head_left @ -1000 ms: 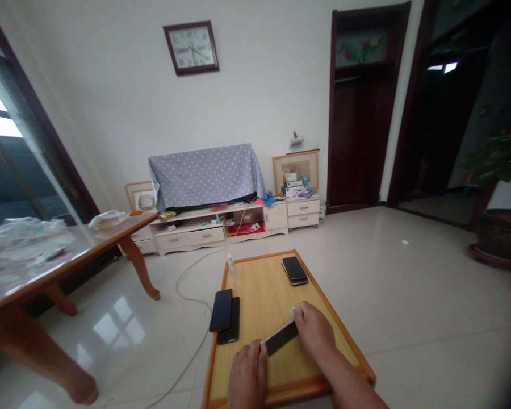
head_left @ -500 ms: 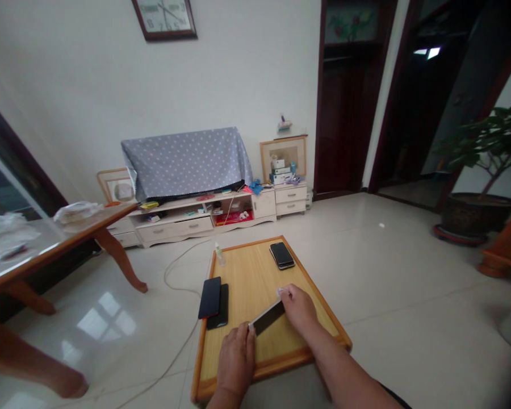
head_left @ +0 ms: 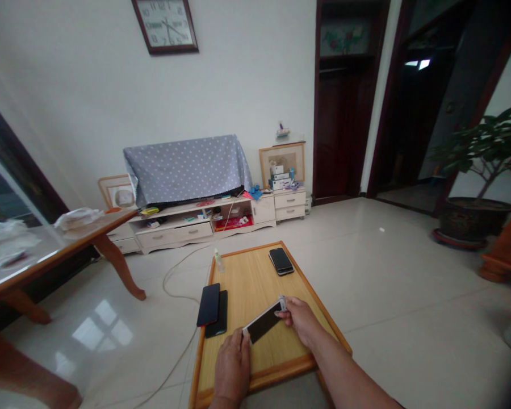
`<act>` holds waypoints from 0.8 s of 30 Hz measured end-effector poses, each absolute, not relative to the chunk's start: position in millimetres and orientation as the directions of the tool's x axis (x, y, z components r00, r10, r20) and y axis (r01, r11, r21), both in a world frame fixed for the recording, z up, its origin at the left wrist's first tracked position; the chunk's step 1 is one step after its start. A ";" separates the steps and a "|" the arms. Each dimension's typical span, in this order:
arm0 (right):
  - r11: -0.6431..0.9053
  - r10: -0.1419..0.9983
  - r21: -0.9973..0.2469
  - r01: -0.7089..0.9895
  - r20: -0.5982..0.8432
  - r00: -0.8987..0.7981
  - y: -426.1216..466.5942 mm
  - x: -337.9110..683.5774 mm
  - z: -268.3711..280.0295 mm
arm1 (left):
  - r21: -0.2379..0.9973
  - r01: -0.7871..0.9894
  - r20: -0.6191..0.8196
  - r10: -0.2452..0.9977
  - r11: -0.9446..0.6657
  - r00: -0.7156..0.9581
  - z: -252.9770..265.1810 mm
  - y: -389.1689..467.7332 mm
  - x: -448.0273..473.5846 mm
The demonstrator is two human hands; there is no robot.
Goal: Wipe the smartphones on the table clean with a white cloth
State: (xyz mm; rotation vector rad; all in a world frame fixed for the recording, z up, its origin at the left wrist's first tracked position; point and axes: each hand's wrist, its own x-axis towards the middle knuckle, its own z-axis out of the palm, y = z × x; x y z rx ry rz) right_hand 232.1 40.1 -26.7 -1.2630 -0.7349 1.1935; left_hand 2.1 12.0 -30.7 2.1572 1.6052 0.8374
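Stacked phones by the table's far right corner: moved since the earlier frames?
No. The stacked phones sit at the same spot by the far right corner of the wooden table; only the view shifted.

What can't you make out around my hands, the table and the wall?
Head view:
Left end of the held phone: partly behind the left hand.
Pale scrap in the right hand: too small to identify.
Black phone: partly under the blue phone.
Any print on the bottle: too small.
Top of the clock: cut by upper edge.
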 end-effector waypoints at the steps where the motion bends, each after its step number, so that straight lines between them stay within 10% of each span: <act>1: -0.089 0.955 -0.961 -0.262 -0.157 0.252 37.5 231.2 -23.2 | 0.594 0.745 0.261 0.949 -0.304 0.180 -30.5 12.2 1.0; 12: 0.228 0.955 -0.948 0.222 0.262 0.137 1.5 235.7 50.5 | 0.793 0.514 0.285 0.945 -0.328 0.162 -25.9 12.6 -5.4; 24: 0.367 0.876 -0.487 0.792 0.467 -0.119 -74.4 206.7 172.8 | 0.809 0.298 0.440 0.858 -0.507 0.266 90.3 -41.8 28.7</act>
